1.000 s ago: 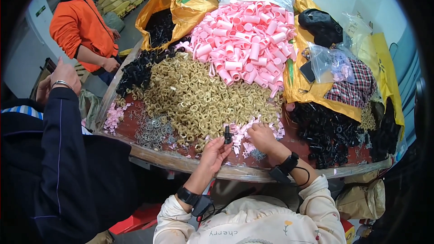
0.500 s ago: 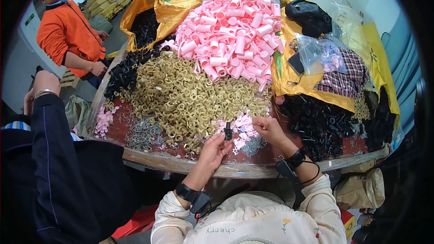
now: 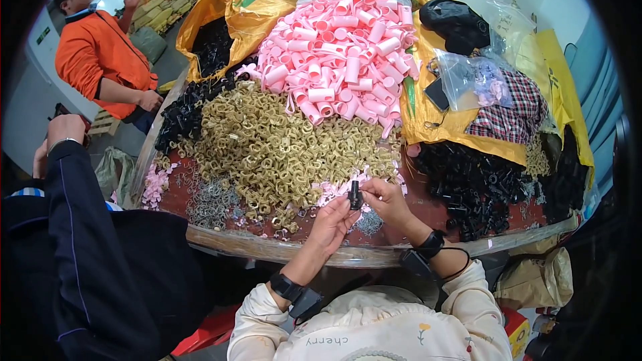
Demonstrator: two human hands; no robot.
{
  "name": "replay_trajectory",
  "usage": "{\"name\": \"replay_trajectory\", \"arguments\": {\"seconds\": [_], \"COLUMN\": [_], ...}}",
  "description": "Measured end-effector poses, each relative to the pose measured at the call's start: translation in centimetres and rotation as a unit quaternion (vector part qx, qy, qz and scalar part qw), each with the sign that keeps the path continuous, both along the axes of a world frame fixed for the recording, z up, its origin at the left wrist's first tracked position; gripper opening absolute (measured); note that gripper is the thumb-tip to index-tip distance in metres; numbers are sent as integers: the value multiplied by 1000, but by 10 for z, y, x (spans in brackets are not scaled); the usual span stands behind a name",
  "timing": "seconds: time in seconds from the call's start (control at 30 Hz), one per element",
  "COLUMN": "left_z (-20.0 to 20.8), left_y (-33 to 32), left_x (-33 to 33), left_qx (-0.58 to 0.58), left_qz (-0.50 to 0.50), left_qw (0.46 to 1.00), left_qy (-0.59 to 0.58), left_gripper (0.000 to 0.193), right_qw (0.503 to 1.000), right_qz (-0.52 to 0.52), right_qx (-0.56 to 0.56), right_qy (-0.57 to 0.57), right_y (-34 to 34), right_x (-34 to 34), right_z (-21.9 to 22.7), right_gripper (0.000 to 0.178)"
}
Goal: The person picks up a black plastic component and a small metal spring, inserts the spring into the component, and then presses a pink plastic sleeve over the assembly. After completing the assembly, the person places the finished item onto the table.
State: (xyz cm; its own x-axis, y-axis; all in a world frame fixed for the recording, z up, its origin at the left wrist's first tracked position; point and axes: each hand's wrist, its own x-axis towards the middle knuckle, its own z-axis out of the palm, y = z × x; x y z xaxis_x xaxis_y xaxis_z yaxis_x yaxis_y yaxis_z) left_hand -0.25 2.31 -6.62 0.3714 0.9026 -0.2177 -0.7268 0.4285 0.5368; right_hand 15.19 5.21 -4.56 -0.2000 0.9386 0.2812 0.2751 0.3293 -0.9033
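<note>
Between finger and thumb my left hand (image 3: 332,226) grips a small black plastic part (image 3: 354,195), held upright over the front of the table. My right hand (image 3: 388,202) is up against the part's right side with its fingers pinched; whether a small piece sits in that pinch is hidden. Just beyond both hands lie small pale pink pieces (image 3: 333,190). Under them, near the table edge, is a little pile of grey metal bits (image 3: 368,223). A broad heap of brass-coloured ring-like pieces (image 3: 267,140) spreads to the left and behind.
Pink plastic cylinders (image 3: 334,60) are piled at the back. Black parts (image 3: 468,187) lie at right, near a yellow sack (image 3: 435,124). More grey metal bits (image 3: 212,200) lie at left. A person in dark sleeves (image 3: 80,241) is close on my left; another in orange (image 3: 107,53) stands beyond.
My right hand has moved left from the pink pieces to the black part. My left hand has shifted slightly right with it. The person in orange has raised a hand.
</note>
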Motion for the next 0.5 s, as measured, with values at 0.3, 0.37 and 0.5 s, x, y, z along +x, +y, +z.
{"name": "replay_trajectory", "arguments": {"seconds": [0.3, 0.37, 0.5], "left_z": [6, 5, 5], "left_y": [0, 0, -3], "left_x": [-7, -8, -11], "left_qx": [69, 69, 54], "left_qz": [45, 41, 30], "left_qw": [996, 997, 998], "left_qy": [-15, -23, -27], "left_gripper": [27, 28, 27], "right_qw": [988, 970, 966], "right_qz": [103, 118, 124], "right_qx": [-107, -184, -197], "right_qy": [42, 107, 115], "right_y": [-5, -6, -7], "right_x": [3, 2, 5], "right_z": [13, 15, 14], "right_gripper": [12, 13, 13]}}
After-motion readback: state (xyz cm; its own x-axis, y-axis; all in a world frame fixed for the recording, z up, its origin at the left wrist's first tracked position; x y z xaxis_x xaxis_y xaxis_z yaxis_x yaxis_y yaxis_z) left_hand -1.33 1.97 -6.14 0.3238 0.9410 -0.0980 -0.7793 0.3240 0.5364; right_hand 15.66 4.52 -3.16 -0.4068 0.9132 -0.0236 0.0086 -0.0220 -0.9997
